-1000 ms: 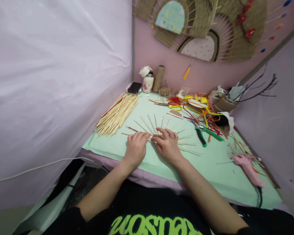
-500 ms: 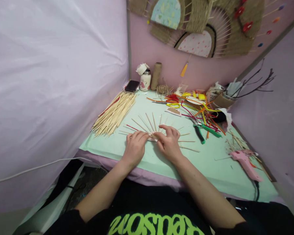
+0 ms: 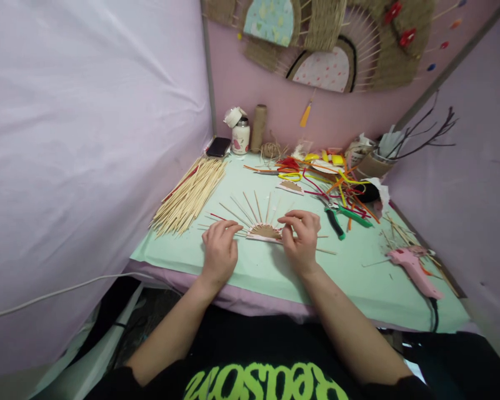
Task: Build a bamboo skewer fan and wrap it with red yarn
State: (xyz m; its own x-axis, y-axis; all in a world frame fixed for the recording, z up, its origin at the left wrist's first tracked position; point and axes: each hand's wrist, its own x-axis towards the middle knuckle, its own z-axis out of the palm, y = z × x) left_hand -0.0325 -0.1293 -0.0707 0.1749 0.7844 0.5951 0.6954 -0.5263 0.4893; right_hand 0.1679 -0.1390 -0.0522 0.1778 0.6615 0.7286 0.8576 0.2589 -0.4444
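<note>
A small brown cardboard half-circle [image 3: 265, 231] with a pale edge lies on the table, its flat side toward me. Thin wooden sticks [image 3: 256, 206] fan out from its curved side; one on the left is partly red. My left hand [image 3: 220, 244] rests over the left-hand sticks, just beside the cardboard, its fingers bent but apart from the thumb. At the right end of the half-circle is my right hand [image 3: 300, 239], thumb and index finger separated with nothing visible between them. It hides several sticks on that side.
A pile of sticks [image 3: 189, 195] lies at the left. Behind are a phone [image 3: 218, 147], a bottle [image 3: 240, 138] and scissors [image 3: 289, 176]. Green-handled pliers [image 3: 335, 223] lie among coloured pipe cleaners. A pink glue gun [image 3: 414, 272] is at the right, near the table edge.
My hands have moved apart, the left one leftward and the right one rightward, off the middle of the fan. The cardboard half-circle they covered now shows. The view has shifted slightly.
</note>
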